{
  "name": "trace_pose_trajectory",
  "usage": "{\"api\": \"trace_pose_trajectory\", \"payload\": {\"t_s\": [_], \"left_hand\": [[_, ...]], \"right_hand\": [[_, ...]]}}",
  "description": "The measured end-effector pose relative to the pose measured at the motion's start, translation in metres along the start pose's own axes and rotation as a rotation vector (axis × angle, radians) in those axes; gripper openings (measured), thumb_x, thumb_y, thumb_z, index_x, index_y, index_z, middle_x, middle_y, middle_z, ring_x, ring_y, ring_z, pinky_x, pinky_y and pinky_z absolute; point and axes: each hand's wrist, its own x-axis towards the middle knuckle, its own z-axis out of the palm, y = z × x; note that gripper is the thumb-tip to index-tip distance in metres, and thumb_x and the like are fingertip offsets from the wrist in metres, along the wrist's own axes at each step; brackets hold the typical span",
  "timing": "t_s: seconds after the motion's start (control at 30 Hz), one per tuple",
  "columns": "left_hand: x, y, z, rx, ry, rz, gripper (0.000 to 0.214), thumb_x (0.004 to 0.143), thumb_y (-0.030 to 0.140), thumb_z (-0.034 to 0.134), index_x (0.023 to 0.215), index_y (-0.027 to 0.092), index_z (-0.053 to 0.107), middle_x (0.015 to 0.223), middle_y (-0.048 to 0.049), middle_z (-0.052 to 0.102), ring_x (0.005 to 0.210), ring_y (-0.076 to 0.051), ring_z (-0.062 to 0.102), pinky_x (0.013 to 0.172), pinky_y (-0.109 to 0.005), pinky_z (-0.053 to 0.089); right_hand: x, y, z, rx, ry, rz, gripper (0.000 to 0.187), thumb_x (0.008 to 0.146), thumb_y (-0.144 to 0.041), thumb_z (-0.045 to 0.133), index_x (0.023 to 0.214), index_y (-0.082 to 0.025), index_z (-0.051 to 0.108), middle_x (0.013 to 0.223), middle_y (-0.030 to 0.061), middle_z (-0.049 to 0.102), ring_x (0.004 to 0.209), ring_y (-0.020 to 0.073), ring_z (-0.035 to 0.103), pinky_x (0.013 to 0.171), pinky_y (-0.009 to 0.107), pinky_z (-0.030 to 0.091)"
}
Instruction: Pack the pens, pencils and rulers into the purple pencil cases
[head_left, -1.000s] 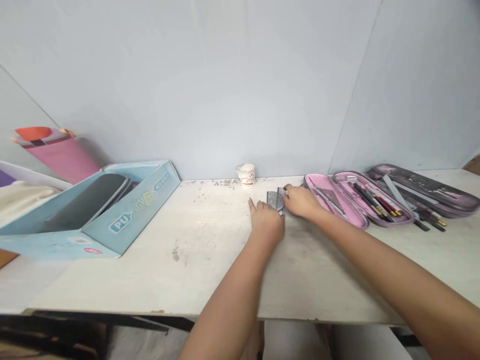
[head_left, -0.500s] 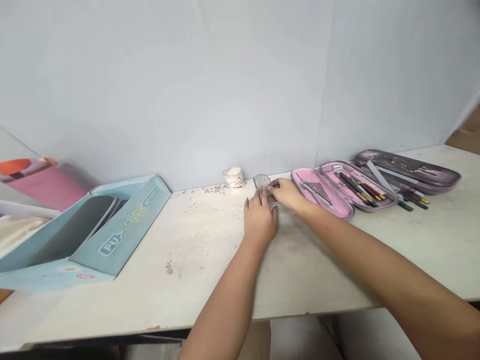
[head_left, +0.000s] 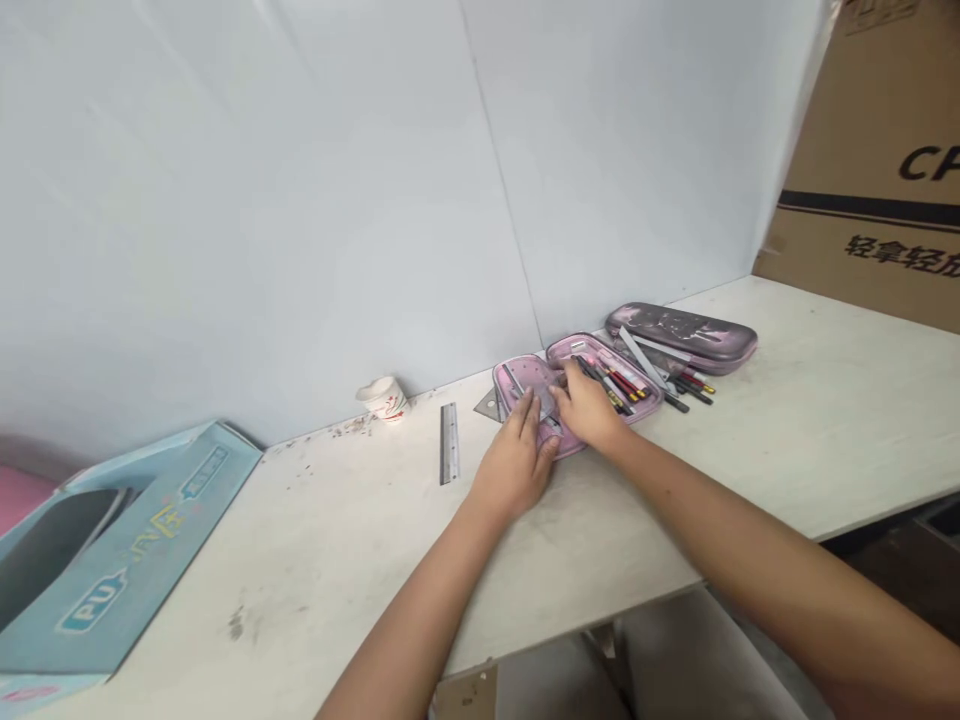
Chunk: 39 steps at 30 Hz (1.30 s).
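Note:
My left hand [head_left: 514, 465] lies over the left half of the open pink pencil case [head_left: 574, 445], fingers stretched out and thumb apart. My right hand [head_left: 589, 405] reaches in beside it, its fingers bent together at the edge of a clear plastic drawing piece [head_left: 541, 398]. The fingers partly cover this piece, which lies over the left half. A clear ruler [head_left: 448, 445] is flat on the table, left of my left hand. A set square [head_left: 487, 405] sticks out at the case's left edge. Pens and pencils [head_left: 619, 385] fill the right half.
A paper cup [head_left: 384, 398] stands near the wall with shavings beside it. A dark pencil case [head_left: 682, 332], a grey strip [head_left: 645, 360] and loose pencils [head_left: 694, 385] lie to the right. A blue box [head_left: 150, 545] is at left, a large carton [head_left: 870, 190] at far right.
Both hands have moved right, from the table beside the cup onto the pencil case. The ruler and the set square now show on the table. The view has turned right, bringing the carton in.

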Motion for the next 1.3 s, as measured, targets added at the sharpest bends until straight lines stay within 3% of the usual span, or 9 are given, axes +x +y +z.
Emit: {"api": "trace_pose_trajectory", "payload": {"t_s": [0.23,0.37,0.53,0.67,0.83,1.0,1.13,1.2,1.3], "left_hand": [[0.006,-0.01,0.008,0.117,-0.065,-0.091,0.055,0.092,0.043,0.024,0.132,0.009,0.04,0.141,-0.0156,0.039,0.135,-0.026,0.025,0.111,-0.054,0.013],[0.005,-0.012,0.005,0.065,-0.041,-0.141,0.05,0.092,0.042,0.025,0.13,0.016,0.045,0.14,-0.0118,0.04,0.135,-0.025,0.026,0.11,-0.056,0.013],[-0.005,-0.034,-0.006,-0.183,0.121,-0.323,0.049,0.091,0.04,0.029,0.126,0.012,0.049,0.139,-0.0141,0.041,0.131,-0.022,0.035,0.11,-0.045,0.024],[-0.029,-0.066,-0.015,-0.534,0.356,-0.576,0.046,0.087,0.045,0.04,0.119,0.016,0.056,0.136,-0.0116,0.046,0.129,-0.023,0.038,0.11,-0.043,0.024],[-0.043,-0.084,-0.027,-1.16,0.628,-0.77,0.056,0.088,0.055,0.028,0.121,0.018,0.054,0.139,-0.0095,0.044,0.126,-0.021,0.044,0.105,-0.038,0.035],[-0.038,-0.08,-0.033,-1.327,0.542,-0.891,0.071,0.084,0.065,0.019,0.129,0.016,0.045,0.145,-0.01,0.033,0.13,-0.023,0.038,0.108,-0.036,0.031],[-0.04,-0.079,-0.034,-1.482,0.556,-1.0,0.084,0.078,0.073,0.019,0.138,0.015,0.031,0.149,-0.014,0.022,0.13,-0.028,0.037,0.094,-0.035,0.046],[-0.042,-0.081,-0.034,-1.511,0.588,-1.028,0.08,0.08,0.07,0.019,0.138,0.016,0.028,0.15,-0.0135,0.02,0.13,-0.027,0.036,0.089,-0.033,0.05],[-0.041,-0.081,-0.031,-1.528,0.606,-1.042,0.07,0.086,0.063,0.02,0.135,0.015,0.033,0.148,-0.0121,0.025,0.128,-0.024,0.039,0.084,-0.031,0.053]], "right_hand": [[-0.004,0.002,0.011,-0.268,-0.115,-0.078,0.032,0.084,-0.024,0.045,0.108,-0.005,0.056,0.111,0.0204,0.054,0.106,0.0268,0.049,0.092,0.036,0.036],[-0.006,0.003,0.013,-0.293,-0.116,-0.16,0.03,0.084,-0.021,0.041,0.101,-0.006,0.061,0.107,0.0201,0.053,0.104,0.0269,0.047,0.093,0.037,0.035],[-0.01,0.012,0.018,-0.226,-0.022,-0.193,0.03,0.085,-0.024,0.042,0.103,-0.009,0.061,0.104,0.0167,0.052,0.104,0.0264,0.045,0.094,0.039,0.036],[-0.009,0.014,0.017,-0.131,0.058,-0.221,0.029,0.084,-0.026,0.043,0.1,-0.011,0.062,0.105,0.0158,0.052,0.105,0.0262,0.046,0.095,0.04,0.035],[0.002,-0.023,0.018,0.236,-0.03,-0.049,0.024,0.082,-0.03,0.046,0.092,-0.016,0.064,0.098,0.0082,0.062,0.098,0.0195,0.054,0.094,0.034,0.039],[0.019,-0.078,0.05,0.707,-0.407,0.241,0.044,0.083,-0.052,0.043,0.104,-0.017,0.06,0.119,0.011,0.058,0.109,0.0217,0.053,0.085,0.035,0.047],[0.031,-0.098,0.086,0.613,-0.488,0.431,0.06,0.082,-0.063,0.031,0.117,-0.018,0.052,0.13,0.0146,0.05,0.118,0.0251,0.047,0.073,0.037,0.052],[0.033,-0.1,0.1,0.488,-0.477,0.402,0.056,0.086,-0.057,0.029,0.119,-0.018,0.05,0.127,0.0148,0.053,0.113,0.0224,0.052,0.068,0.033,0.052],[0.028,-0.097,0.114,0.332,-0.469,0.321,0.036,0.082,-0.036,0.047,0.105,-0.013,0.061,0.113,0.0155,0.062,0.101,0.0221,0.059,0.074,0.031,0.05]]}}
